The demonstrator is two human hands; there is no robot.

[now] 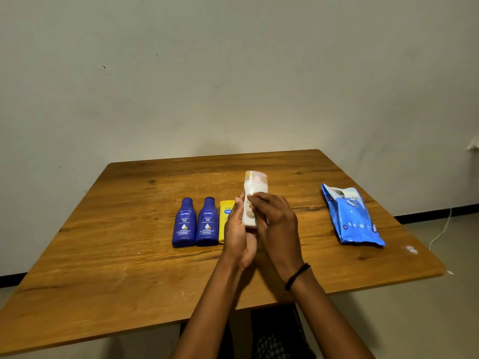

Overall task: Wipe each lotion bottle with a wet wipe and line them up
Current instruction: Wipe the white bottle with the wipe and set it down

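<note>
Place: looks like a plain room in somebody's home.
Furniture: worn brown wooden table with rounded corners (129,255), by a bare off-white wall (233,73).
Floor: pale floor (427,320), black skirting strip (427,212), thin white cable (440,234) trailing.
Household stuff: blue plastic lotion bottles (184,222), soft blue pack of wet wipes (352,218).

The wooden tabletop (129,255) before me carries a short row near its middle: the left blue bottle (184,224), the right blue bottle (207,222) just beside it, then a yellow bottle (224,221) close to that one. Well apart, toward the right edge, lies a blue pack of wet wipes (350,218).
</note>
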